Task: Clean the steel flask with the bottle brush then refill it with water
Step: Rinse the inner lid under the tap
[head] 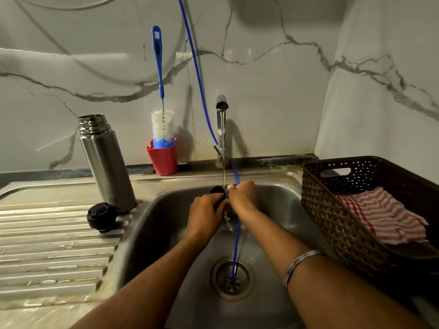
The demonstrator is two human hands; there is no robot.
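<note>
The steel flask (105,162) is stood uncapped on the bench (54,245), bottle brush (161,110) parked in the red cup (164,160). Over the sink (166,224), a small dark cup (218,190) is gripped by both hands, left hand (205,213) and right hand (242,195), under running water.

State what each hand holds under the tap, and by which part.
Both the left hand and right hand grip a small dark cup-like piece by its sides; what it is cannot be told.

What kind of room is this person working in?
Most likely a home kitchen: a steel sink with a ribbed draining board, a running tap against a marble-look wall, and a basket holding a striped cloth.
</note>
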